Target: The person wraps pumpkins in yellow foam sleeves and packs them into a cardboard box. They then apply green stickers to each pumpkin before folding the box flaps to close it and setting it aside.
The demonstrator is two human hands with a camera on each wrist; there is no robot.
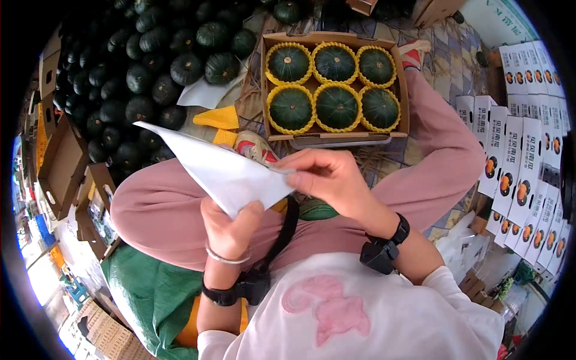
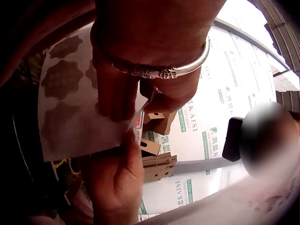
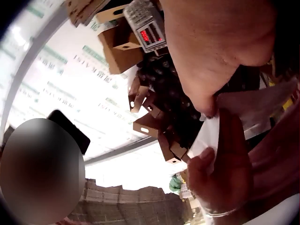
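A white sheet of labels (image 1: 222, 171) is held up over the person's lap. In the left wrist view, scalloped badge shapes show on the sheet (image 2: 65, 126). The left hand (image 1: 231, 225) grips its near edge, thumb on top. At the sheet's right end, the right hand (image 1: 330, 177) pinches the edge between thumb and fingers; the right wrist view shows both hands close together at a folded-over part of the sheet (image 3: 206, 136). Beyond the hands, an open carton (image 1: 264, 90) carries two rows of dark green pumpkins (image 1: 290, 108), each in a yellow foam net (image 1: 313, 114).
A large heap of loose pumpkins (image 1: 141, 78) lies at the far left. Yellow foam nets (image 1: 216, 117) lie near a shoe (image 1: 255, 147). Printed white cartons (image 1: 519, 156) are stacked at right, empty brown boxes (image 1: 63, 162) at left. A scale (image 3: 147, 30) has a lit display.
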